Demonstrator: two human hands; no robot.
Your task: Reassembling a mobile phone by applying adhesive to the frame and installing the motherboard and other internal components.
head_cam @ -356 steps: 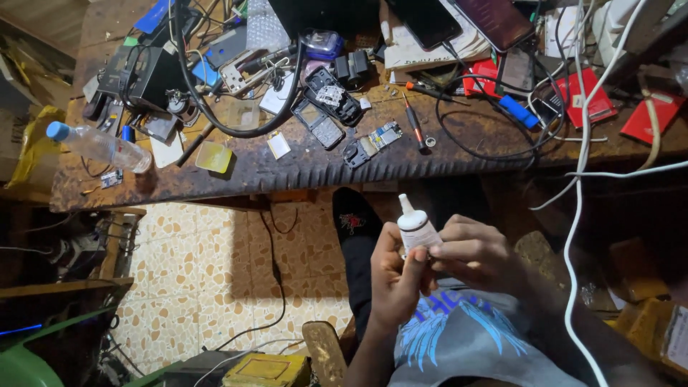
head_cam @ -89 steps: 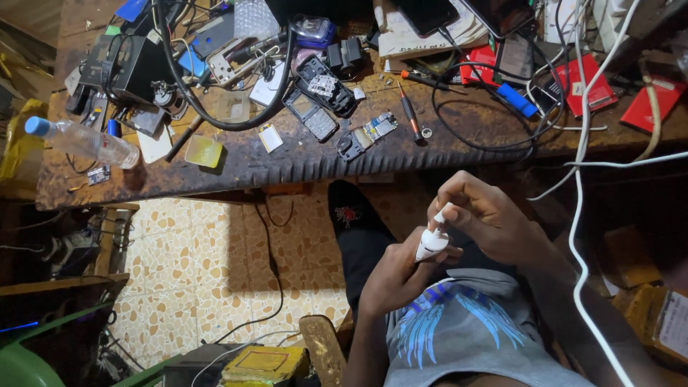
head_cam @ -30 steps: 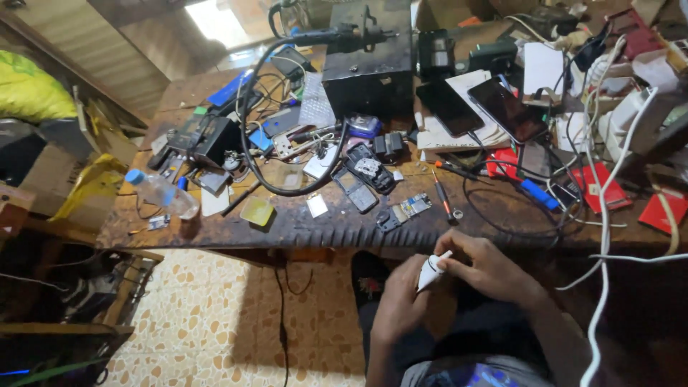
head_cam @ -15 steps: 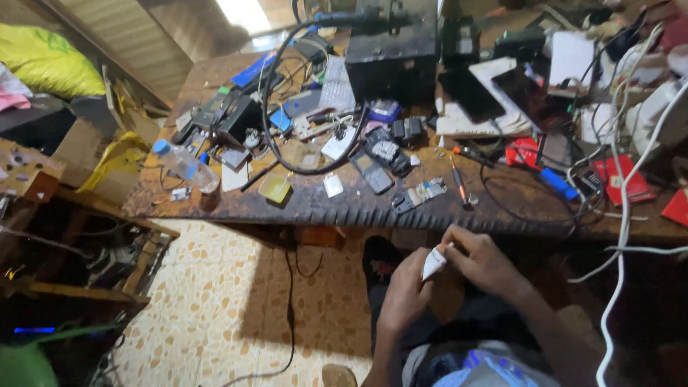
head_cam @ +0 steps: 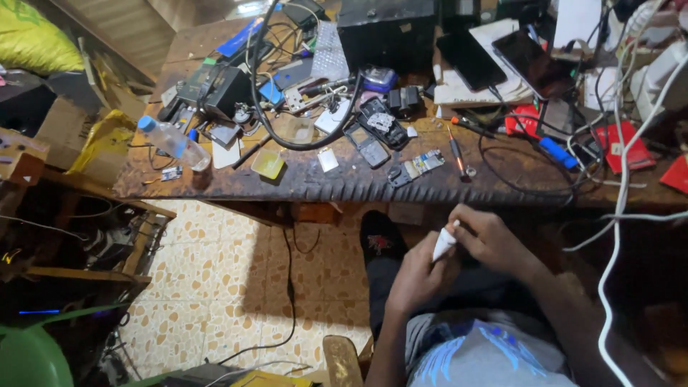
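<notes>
Since approx 0.5 s ago, view dropped lower; I see both hands a bit further right, below the bench [head_cam: 301, 183] edge. Left hand [head_cam: 419, 276] fingers curled shut round white tube [head_cam: 443, 244], tip up-right. Right hand [head_cam: 489, 239] fingers pinched closed on its top end. Bottle [head_cam: 172, 142] lies at bench's left.

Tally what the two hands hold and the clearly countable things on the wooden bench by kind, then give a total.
Small white squeeze bottle, held between left hand and right hand: 1
Clear plastic water bottle with blue cap: 1
Black-screened smartphones lying face up: 2
Opened keypad phones: 2
Red-handled screwdriver: 1
Small yellow tray: 1
Total: 8
</notes>
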